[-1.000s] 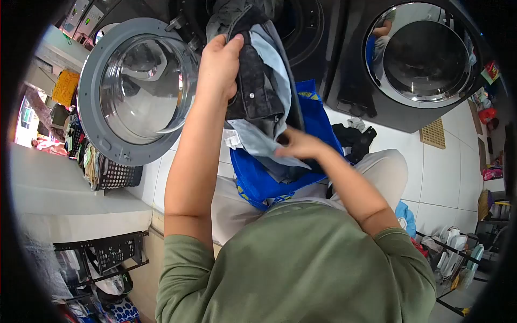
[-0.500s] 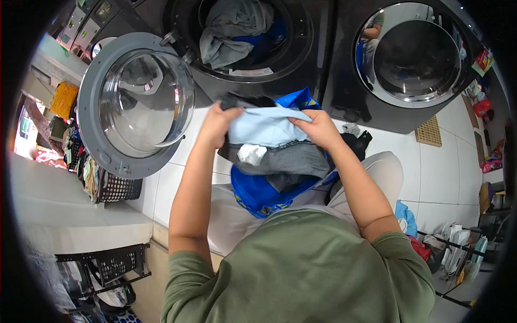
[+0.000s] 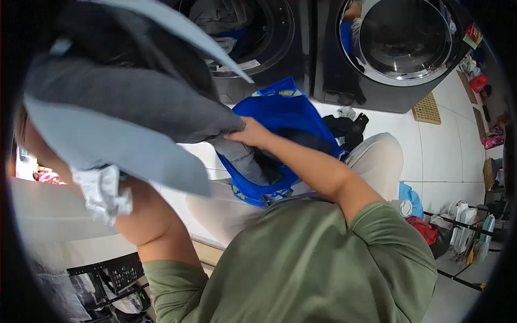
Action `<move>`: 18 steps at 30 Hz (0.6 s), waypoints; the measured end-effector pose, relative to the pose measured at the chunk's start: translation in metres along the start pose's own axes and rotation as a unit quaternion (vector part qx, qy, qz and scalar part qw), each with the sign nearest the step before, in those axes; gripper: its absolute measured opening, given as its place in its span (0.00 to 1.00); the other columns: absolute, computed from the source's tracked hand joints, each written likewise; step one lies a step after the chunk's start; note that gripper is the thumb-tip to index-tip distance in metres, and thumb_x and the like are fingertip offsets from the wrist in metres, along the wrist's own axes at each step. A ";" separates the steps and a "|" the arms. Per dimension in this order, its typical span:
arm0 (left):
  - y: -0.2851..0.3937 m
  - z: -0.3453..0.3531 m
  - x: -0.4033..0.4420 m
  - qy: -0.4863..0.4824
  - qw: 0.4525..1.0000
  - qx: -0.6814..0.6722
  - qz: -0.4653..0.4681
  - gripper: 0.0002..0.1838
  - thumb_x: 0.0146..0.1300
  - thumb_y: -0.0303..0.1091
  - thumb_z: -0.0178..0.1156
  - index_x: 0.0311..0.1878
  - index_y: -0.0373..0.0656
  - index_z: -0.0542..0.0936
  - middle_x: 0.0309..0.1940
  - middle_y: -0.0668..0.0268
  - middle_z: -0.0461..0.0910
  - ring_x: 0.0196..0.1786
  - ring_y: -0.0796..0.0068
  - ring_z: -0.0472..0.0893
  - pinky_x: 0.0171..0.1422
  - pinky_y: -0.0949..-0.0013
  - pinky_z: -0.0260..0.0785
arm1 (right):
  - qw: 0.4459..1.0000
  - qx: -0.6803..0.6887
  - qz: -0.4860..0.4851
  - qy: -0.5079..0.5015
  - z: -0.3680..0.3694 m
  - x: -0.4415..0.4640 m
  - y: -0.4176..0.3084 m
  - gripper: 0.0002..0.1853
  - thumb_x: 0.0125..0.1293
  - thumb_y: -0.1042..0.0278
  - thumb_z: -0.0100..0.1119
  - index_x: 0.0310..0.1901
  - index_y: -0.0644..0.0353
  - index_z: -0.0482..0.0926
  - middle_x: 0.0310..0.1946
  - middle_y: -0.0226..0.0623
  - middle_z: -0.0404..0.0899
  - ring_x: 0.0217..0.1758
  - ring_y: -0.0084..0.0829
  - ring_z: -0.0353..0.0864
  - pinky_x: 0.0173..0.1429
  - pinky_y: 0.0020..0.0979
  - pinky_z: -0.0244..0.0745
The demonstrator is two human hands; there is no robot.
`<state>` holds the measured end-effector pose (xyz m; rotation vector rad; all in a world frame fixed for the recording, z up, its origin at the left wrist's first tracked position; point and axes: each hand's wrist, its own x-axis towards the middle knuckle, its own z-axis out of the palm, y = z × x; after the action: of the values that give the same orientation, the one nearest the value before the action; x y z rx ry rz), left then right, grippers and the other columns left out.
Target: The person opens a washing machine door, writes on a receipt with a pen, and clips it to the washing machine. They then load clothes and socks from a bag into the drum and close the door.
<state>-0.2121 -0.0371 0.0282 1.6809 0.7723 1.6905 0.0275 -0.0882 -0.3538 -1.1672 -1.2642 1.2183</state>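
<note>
In my right hand [image 3: 251, 133] is the edge of a dark grey garment [image 3: 140, 99], its fingers closed round the cloth above the blue bag [image 3: 258, 116]. A bundle is raised at the left: the grey garment, black cloth [image 3: 102, 37] and a light blue garment [image 3: 118, 148], blurred by motion. My left forearm [image 3: 46, 148] reaches up behind this bundle, and the cloth hides my left hand. A crumpled white cloth [image 3: 105, 191] hangs by my left arm. Part of a grey garment [image 3: 245, 161] hangs down into the open bag, which stands between my legs.
Ahead is a dark front-loading machine with its drum [image 3: 226, 27] open and grey clothes inside. A second machine, its round door [image 3: 404, 40] closed, stands to the right. Black clothing [image 3: 347, 129] lies on the tiled floor near my knee. A wire rack [image 3: 463, 231] is at the right.
The clothes have risen out of the bag and swung up to the left with my left arm. My right hand has shifted left and down, from the light blue garment to the grey one.
</note>
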 end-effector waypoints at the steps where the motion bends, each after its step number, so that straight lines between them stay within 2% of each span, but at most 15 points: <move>1: -0.001 -0.037 0.007 0.017 1.000 0.019 -0.014 0.21 0.66 0.36 0.63 0.58 0.34 0.77 0.49 0.59 0.82 0.51 0.71 0.80 0.60 0.69 0.69 | 0.999 -0.001 0.013 -0.032 -0.008 0.010 -0.020 0.39 0.54 0.65 0.75 0.68 0.59 0.69 0.51 0.43 0.83 0.48 0.30 0.83 0.56 0.28 0.76; 2: 0.000 -0.071 0.011 0.029 0.998 0.041 -0.031 0.21 0.66 0.36 0.63 0.59 0.34 0.76 0.50 0.59 0.81 0.52 0.71 0.79 0.61 0.69 0.69 | 0.998 -0.037 0.033 0.046 -0.023 0.016 -0.039 0.27 0.55 0.66 0.73 0.58 0.60 0.78 0.42 0.40 0.86 0.48 0.32 0.82 0.54 0.31 0.77; 3: 0.000 -0.103 0.013 0.038 0.996 0.058 -0.051 0.22 0.67 0.37 0.62 0.59 0.34 0.76 0.51 0.59 0.81 0.53 0.71 0.78 0.61 0.69 0.68 | 0.996 -0.046 0.036 0.065 -0.048 0.021 -0.060 0.23 0.60 0.67 0.68 0.57 0.61 0.78 0.44 0.38 0.85 0.47 0.32 0.82 0.54 0.33 0.77; 4: 0.002 -0.127 0.011 0.038 0.994 0.075 -0.066 0.22 0.68 0.37 0.61 0.60 0.34 0.75 0.52 0.59 0.80 0.54 0.71 0.78 0.62 0.69 0.67 | 0.995 0.015 -0.032 0.094 -0.077 0.011 -0.107 0.18 0.65 0.65 0.62 0.55 0.59 0.79 0.48 0.39 0.83 0.47 0.34 0.83 0.54 0.36 0.78; 5: 0.004 -0.139 0.005 0.025 0.992 0.093 -0.082 0.22 0.68 0.37 0.61 0.61 0.34 0.75 0.53 0.59 0.80 0.55 0.71 0.77 0.63 0.69 0.66 | 0.937 0.325 -0.037 0.124 -0.102 0.025 -0.117 0.16 0.67 0.65 0.59 0.55 0.61 0.79 0.50 0.44 0.83 0.49 0.38 0.83 0.53 0.42 0.80; 6: 0.002 -0.142 -0.004 0.008 0.989 0.111 -0.099 0.22 0.69 0.38 0.60 0.61 0.34 0.75 0.54 0.59 0.79 0.56 0.71 0.77 0.64 0.69 0.66 | 0.905 0.394 -0.006 0.160 -0.111 0.000 -0.183 0.18 0.71 0.61 0.55 0.57 0.62 0.77 0.53 0.44 0.81 0.52 0.41 0.83 0.54 0.45 0.80; 7: -0.002 -0.134 -0.017 -0.010 0.985 0.132 -0.111 0.23 0.70 0.38 0.59 0.62 0.34 0.74 0.55 0.59 0.79 0.57 0.71 0.76 0.65 0.69 0.65 | 0.889 0.413 -0.068 0.185 -0.124 -0.004 -0.211 0.19 0.71 0.59 0.56 0.57 0.62 0.78 0.54 0.46 0.81 0.51 0.43 0.83 0.53 0.43 0.81; 9: -0.021 -0.078 -0.054 -0.048 0.970 0.218 -0.098 0.24 0.70 0.41 0.59 0.63 0.35 0.73 0.52 0.60 0.79 0.53 0.71 0.76 0.60 0.70 0.66 | 0.908 0.381 -0.093 0.147 -0.102 -0.043 -0.267 0.21 0.69 0.62 0.56 0.57 0.67 0.75 0.53 0.49 0.80 0.58 0.38 0.80 0.64 0.39 0.77; 10: -0.044 -0.082 -0.057 -0.053 0.958 0.247 -0.135 0.30 0.66 0.43 0.62 0.66 0.36 0.70 0.54 0.60 0.77 0.54 0.71 0.75 0.58 0.70 0.67 | 0.903 0.415 -0.088 0.068 -0.102 -0.027 -0.263 0.20 0.68 0.63 0.58 0.56 0.66 0.75 0.52 0.47 0.80 0.57 0.36 0.80 0.63 0.38 0.77; 11: -0.072 -0.054 -0.074 -0.073 0.963 0.258 -0.014 0.40 0.59 0.42 0.67 0.71 0.37 0.63 0.64 0.55 0.70 0.62 0.64 0.73 0.64 0.64 0.67 | 0.891 0.447 -0.082 -0.013 -0.102 -0.005 -0.257 0.19 0.67 0.65 0.59 0.55 0.66 0.75 0.51 0.46 0.80 0.56 0.35 0.80 0.61 0.37 0.77; 12: -0.087 -0.001 -0.097 -0.072 0.980 0.180 0.042 0.54 0.47 0.42 0.73 0.75 0.40 0.55 0.71 0.52 0.59 0.69 0.58 0.68 0.71 0.59 0.63 | 0.872 0.475 -0.075 -0.093 -0.101 0.019 -0.251 0.18 0.66 0.66 0.61 0.54 0.65 0.75 0.50 0.44 0.80 0.55 0.34 0.79 0.59 0.36 0.77; 14: -0.143 0.067 -0.126 -0.137 0.967 0.161 0.141 0.67 0.36 0.42 0.79 0.78 0.39 0.48 0.74 0.51 0.55 0.75 0.54 0.61 0.78 0.54 0.53 | 0.819 0.513 -0.060 -0.252 -0.095 0.064 -0.251 0.17 0.63 0.70 0.63 0.53 0.64 0.76 0.48 0.41 0.80 0.52 0.31 0.79 0.56 0.35 0.77; 15: -0.173 0.093 -0.139 -0.183 0.962 0.160 0.123 0.65 0.37 0.42 0.78 0.77 0.39 0.49 0.74 0.51 0.56 0.74 0.55 0.62 0.77 0.55 0.53 | 0.784 0.523 -0.052 -0.331 -0.086 0.079 -0.259 0.17 0.62 0.71 0.65 0.52 0.63 0.76 0.46 0.40 0.80 0.51 0.30 0.79 0.54 0.34 0.77; 16: -0.201 0.108 -0.155 -0.227 0.959 0.158 0.052 0.63 0.39 0.42 0.77 0.77 0.39 0.50 0.73 0.52 0.57 0.73 0.56 0.63 0.76 0.56 0.54 | 0.936 0.196 -0.193 -0.219 -0.052 0.082 -0.277 0.22 0.65 0.61 0.62 0.56 0.65 0.74 0.50 0.45 0.79 0.49 0.33 0.82 0.54 0.35 0.80; 18: -0.245 0.126 -0.182 -0.252 0.952 0.098 -0.146 0.59 0.42 0.42 0.75 0.76 0.39 0.52 0.72 0.53 0.59 0.71 0.57 0.64 0.74 0.57 0.56 | 0.954 -0.079 -0.278 -0.085 0.002 0.056 -0.283 0.40 0.51 0.50 0.73 0.63 0.64 0.72 0.46 0.53 0.82 0.43 0.40 0.84 0.47 0.31 0.78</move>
<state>-0.0806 -0.0256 -0.2748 1.9102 0.8969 0.9475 0.0216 -0.0414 -0.0692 -0.7417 -1.7016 0.8162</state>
